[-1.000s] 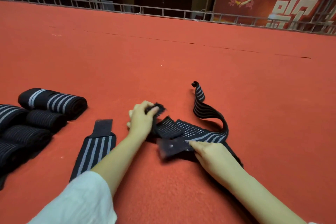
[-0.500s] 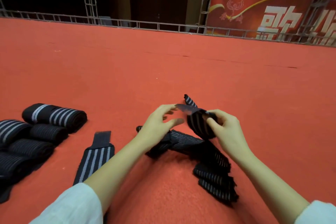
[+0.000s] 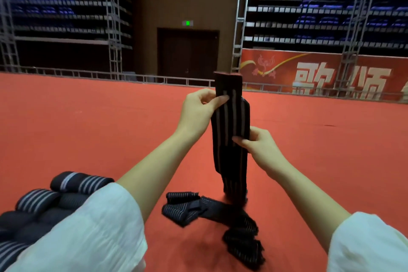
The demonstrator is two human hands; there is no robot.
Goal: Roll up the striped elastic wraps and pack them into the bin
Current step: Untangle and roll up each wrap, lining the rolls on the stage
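A black elastic wrap with pale stripes [image 3: 231, 121] hangs upright in front of me over the red carpet. My left hand [image 3: 199, 110] pinches it near its top end. Lower down, my right hand [image 3: 258, 142] pinches its right edge. The rest of the wrap lies in loose folds on the carpet [image 3: 212, 212] below. Several rolled striped wraps [image 3: 79, 182] lie in a pile at the lower left, partly hidden by my white left sleeve. No bin is in view.
Red carpet [image 3: 88, 130] spreads all around. A low metal rail [image 3: 154, 78] bounds its far edge, with scaffold towers, a dark door and a red banner [image 3: 320, 73] behind.
Both hands have lifted the wrap's end from near the carpet to chest height, so it hangs straight down. My view has tilted up, hiding the flat wrap at the left.
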